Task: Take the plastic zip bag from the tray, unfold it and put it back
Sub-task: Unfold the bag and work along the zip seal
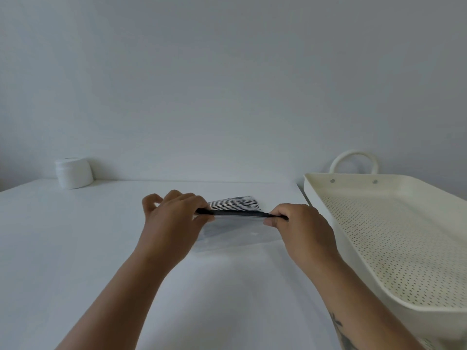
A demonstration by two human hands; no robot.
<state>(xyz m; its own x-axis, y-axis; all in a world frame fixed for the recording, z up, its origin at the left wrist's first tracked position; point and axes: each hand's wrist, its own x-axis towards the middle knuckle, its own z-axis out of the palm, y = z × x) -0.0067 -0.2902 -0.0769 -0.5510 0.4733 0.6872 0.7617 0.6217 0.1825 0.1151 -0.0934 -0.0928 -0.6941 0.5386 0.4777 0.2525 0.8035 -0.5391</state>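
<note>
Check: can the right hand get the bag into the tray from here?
Probably yes. The right hand holds the zip bag beside the tray, with nothing between them.

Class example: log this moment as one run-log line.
stage: unfolding | zip bag: over table, out of tray | left hand, right hand: pinching zip strip ends

Single view only, worn on the head, looking forward and slightly down across a flat white tabletop (75, 248) toward a plain pale grey wall (227, 72). Set close: both bare forearms enter from the bottom edge, with the left hand (171, 218) and right hand (300, 226) near frame centre. Wide-angle, bending the table's far edge. Off to the right, cut by the frame edge, a cream perforated plastic tray with a loop handle (326, 188); far left, against the wall, a small white cylindrical roll (74, 173). No second view sharing any part of the scene.
</note>
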